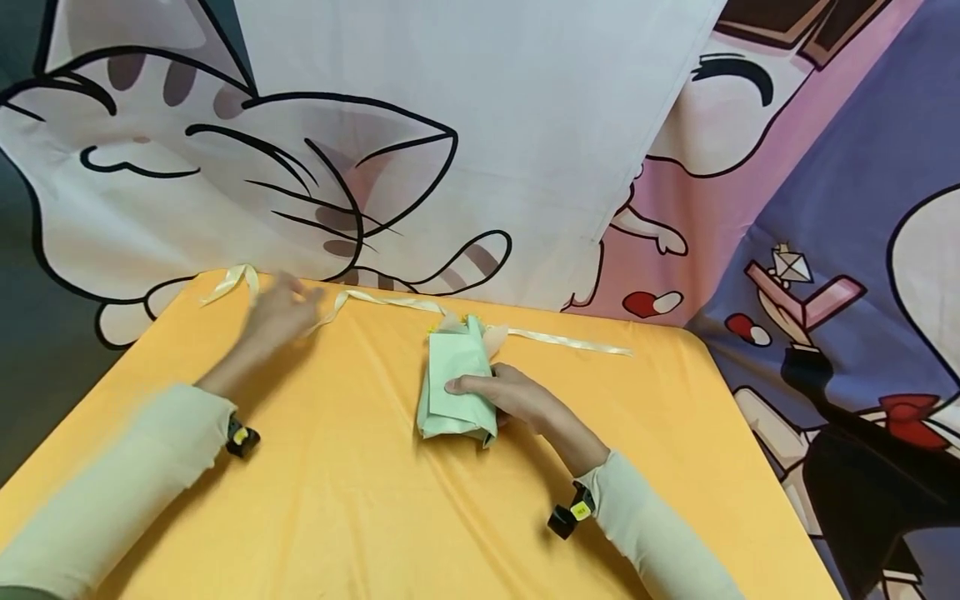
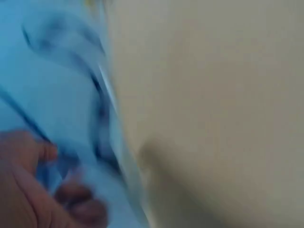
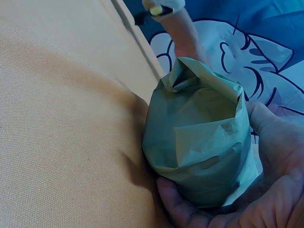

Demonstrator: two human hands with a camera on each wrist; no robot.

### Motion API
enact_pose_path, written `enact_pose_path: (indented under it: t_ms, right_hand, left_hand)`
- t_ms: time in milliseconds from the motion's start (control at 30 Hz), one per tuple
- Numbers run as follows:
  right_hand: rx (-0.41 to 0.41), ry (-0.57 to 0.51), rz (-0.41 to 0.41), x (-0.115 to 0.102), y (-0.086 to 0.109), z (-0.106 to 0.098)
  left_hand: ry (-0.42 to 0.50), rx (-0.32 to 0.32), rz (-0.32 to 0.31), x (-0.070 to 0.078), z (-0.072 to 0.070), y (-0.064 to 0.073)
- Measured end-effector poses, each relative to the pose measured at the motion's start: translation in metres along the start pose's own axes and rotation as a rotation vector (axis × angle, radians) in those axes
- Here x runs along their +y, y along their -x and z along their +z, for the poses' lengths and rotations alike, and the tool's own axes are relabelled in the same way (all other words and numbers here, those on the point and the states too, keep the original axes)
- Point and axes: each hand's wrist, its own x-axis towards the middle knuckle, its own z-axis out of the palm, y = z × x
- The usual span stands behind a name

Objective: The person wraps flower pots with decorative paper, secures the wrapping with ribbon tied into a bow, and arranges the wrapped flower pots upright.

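Note:
A small bouquet [image 1: 457, 379] wrapped in pale green paper, with bits of yellow and pale pink at its far end, is over the table. My right hand [image 1: 517, 393] grips it from the right, thumb across the front; the right wrist view shows the folded bottom of the wrapping paper [image 3: 204, 142] with fingers beneath. A cream ribbon [image 1: 566, 340] stretches along the table's far side, passing behind the bouquet. My left hand [image 1: 279, 315], blurred, is over the ribbon's left part and hides some of it. In the left wrist view its thumb and loosely bent fingers show nothing between them.
A yellow cloth covers the table [image 1: 337, 483]. Behind its far edge hangs a printed cat curtain [image 1: 525, 150], with a purple and pink printed cloth [image 1: 862, 208] at the right. Each wrist carries a small black camera [image 1: 242, 437].

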Motion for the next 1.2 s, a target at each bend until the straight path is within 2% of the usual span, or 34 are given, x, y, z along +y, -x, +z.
enact_pose_path:
  t_ms: [67,133,167,233,333,433,633,800,900,1033,1133,1200]
  right_hand:
    - [0.001,0.002,-0.001,-0.001,0.0,-0.001]
    - [0.002,0.003,-0.008,-0.002,0.0,-0.002]
    - [0.004,0.004,-0.013,-0.002,0.0,-0.003]
    - [0.002,0.002,-0.029,-0.002,-0.001,-0.004]
    - [-0.009,0.003,-0.048,-0.001,-0.001,-0.003]
    - [-0.011,0.004,-0.052,0.0,-0.001,-0.001]
    - [-0.017,0.021,-0.043,0.0,-0.002,0.002]
    - [-0.033,0.08,-0.038,0.002,-0.002,-0.006]
    - [-0.055,0.149,-0.004,0.003,0.001,-0.026]
    - [-0.04,0.217,0.032,0.004,0.005,-0.068]
    - [0.092,0.318,0.005,0.009,0.005,-0.101]
    - [0.225,0.468,0.0,0.017,0.004,-0.122]
  left_hand:
    - [0.06,-0.222,0.057,0.027,0.027,0.016]
    - [0.154,-0.455,0.015,0.052,0.052,0.031]
    - [0.204,-0.541,-0.018,0.062,0.062,0.036]
    - [0.264,-0.659,-0.079,0.077,0.08,0.045]
    - [0.32,-0.739,-0.127,0.086,0.099,0.048]
    - [0.39,-0.788,-0.148,0.084,0.109,0.046]
    - [0.493,-0.795,-0.165,0.076,0.118,0.044]
    - [0.511,-0.789,-0.179,0.074,0.12,0.044]
    - [0.501,-0.78,-0.184,0.075,0.122,0.044]
    - [0.497,-0.776,-0.191,0.076,0.123,0.043]
    - [0.496,-0.773,-0.192,0.075,0.123,0.043]
    - [0.498,-0.774,-0.189,0.075,0.123,0.043]
